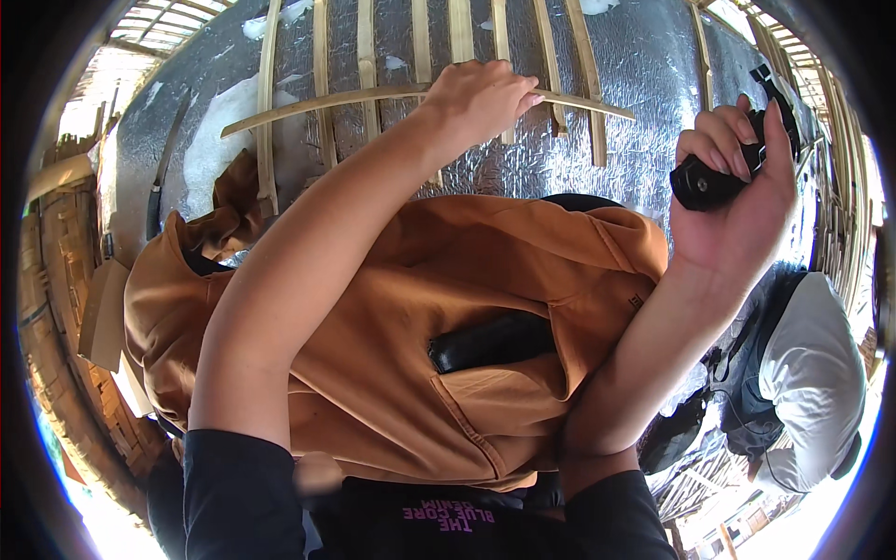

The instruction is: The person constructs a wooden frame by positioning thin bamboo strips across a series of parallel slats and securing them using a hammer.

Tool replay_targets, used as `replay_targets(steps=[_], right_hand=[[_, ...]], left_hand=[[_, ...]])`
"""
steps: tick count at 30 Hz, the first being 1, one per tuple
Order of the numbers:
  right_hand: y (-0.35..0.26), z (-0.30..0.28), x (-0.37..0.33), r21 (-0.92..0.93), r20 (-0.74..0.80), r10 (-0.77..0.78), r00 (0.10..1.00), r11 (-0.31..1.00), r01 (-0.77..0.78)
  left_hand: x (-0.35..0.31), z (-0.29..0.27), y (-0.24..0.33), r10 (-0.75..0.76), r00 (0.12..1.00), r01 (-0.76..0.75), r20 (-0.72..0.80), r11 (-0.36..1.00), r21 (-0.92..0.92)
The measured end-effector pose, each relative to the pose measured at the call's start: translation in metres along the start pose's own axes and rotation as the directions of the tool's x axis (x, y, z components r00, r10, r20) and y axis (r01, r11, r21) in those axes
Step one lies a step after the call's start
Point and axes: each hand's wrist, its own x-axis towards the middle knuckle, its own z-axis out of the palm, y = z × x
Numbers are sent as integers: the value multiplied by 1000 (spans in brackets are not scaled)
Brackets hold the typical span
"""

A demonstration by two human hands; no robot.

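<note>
My left hand (479, 101) is closed round a thin bamboo strip (341, 99), which lies crosswise over several lengthwise strips (367, 65). Those strips rest on a silver foil sheet (513, 173). Off to the right, my raised right hand (733, 191) is wrapped round a black tool (707, 183) with a thick, rounded body. A narrower black part of it rises behind my fingers, and its exact kind does not show. Below my arms, a brown hooded sweatshirt (401, 317) covers my lap, with a black pouch-like object (495, 342) partly inside its pocket.
A long, dark blade with a black handle (155, 210) lies on the foil at the left. Another person in a light grey top (812, 359) is close by on the right, beside a black bag (674, 437). Woven bamboo (56, 345) lines the left side.
</note>
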Motion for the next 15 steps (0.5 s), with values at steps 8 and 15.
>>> replay_targets(steps=[8,15], right_hand=[[-1,-4,2,26,37,31,999,999,-32],[-5,-5,2,48,55,52,997,997,-54]], left_hand=[[-1,4,-1,7,1000,-7,-26,1000,2],[1,2,3,25,999,-24,-39,999,22]])
